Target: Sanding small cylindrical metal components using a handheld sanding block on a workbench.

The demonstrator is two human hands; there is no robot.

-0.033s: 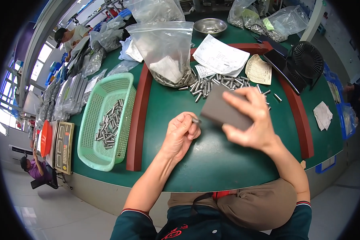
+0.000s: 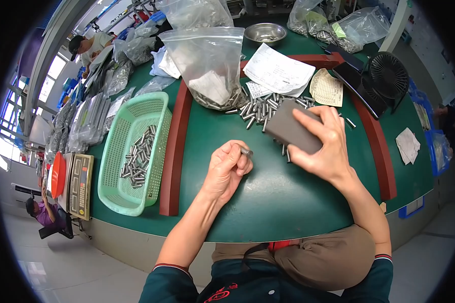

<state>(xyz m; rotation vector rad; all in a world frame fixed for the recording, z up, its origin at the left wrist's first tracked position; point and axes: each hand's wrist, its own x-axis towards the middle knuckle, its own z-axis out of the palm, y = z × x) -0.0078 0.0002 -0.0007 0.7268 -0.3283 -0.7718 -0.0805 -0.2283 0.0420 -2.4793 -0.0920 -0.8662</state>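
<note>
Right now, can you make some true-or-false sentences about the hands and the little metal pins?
1. The left hand pinches one metal pin. True.
2. The right hand holds a red ball. False: it holds a flat grey block.
3. The green basket has nothing in it. False: metal pins lie inside it.
4. A loose pile of pins lies on the green table beyond the hands. True.
5. The black fan stands to the person's left. False: it is on the right.
</note>
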